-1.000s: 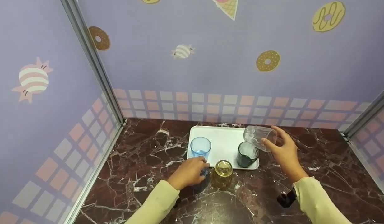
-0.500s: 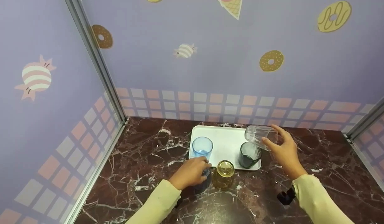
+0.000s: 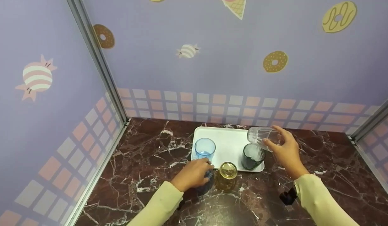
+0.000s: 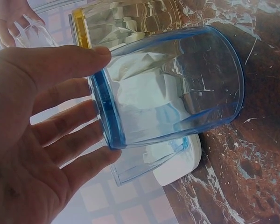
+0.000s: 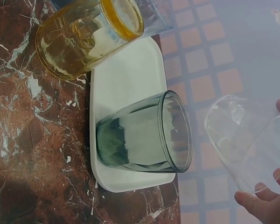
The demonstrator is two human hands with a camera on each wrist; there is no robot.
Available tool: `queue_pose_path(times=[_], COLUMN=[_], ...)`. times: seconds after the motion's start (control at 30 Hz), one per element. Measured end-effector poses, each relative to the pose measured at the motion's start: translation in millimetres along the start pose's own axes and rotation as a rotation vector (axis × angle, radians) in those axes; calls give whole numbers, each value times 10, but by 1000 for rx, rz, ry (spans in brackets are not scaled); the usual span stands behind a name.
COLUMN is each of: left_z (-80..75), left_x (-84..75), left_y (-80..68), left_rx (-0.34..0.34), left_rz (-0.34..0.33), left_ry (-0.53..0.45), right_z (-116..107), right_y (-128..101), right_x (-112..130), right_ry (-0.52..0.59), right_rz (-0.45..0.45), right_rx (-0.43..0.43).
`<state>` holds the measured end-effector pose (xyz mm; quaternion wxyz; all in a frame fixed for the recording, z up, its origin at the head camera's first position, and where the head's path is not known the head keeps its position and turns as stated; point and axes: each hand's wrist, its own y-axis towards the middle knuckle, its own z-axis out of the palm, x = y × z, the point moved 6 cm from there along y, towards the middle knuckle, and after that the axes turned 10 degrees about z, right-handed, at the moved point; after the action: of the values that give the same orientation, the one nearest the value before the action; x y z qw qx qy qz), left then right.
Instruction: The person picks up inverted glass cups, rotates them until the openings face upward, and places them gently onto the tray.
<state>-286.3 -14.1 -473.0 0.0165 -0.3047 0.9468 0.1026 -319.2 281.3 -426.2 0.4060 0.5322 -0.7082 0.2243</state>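
Observation:
My left hand holds the base end of a blue glass, thumb on one side and fingers on the other; this glass stands upside down on the table. Close beside it is an upturned yellow glass. With thumb and fingers my right hand grips a clear glass, tilted far over towards the left above a dark grey-green glass. That dark glass stands upright at the right end of a white tray. Upright at the tray's left end is a light blue glass, partly behind my left hand.
The tray lies on a dark red marbled tabletop. A purple back wall with printed sweets rises behind it. Side panels with metal frame posts bound the left and right.
The head view has shifted slightly, so the scene sits a little further right. Both hands keep hold of their glasses in almost the same places.

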Motion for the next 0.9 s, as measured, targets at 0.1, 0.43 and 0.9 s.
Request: queue_pose_path(times=[0.1, 0.43, 0.9], left_z=[-10, -2, 3], left_x=[-9, -4, -8], left_y=[3, 3, 5], left_rx=[3, -1, 3], left_rz=[9, 9, 7], left_ry=[10, 2, 8], right_z=[4, 30, 71], right_y=[12, 46, 105], right_x=[0, 23, 0], right_ry=[-16, -35, -42], right_rz=[-6, -25, -57], right_rx=[-8, -14, 5])
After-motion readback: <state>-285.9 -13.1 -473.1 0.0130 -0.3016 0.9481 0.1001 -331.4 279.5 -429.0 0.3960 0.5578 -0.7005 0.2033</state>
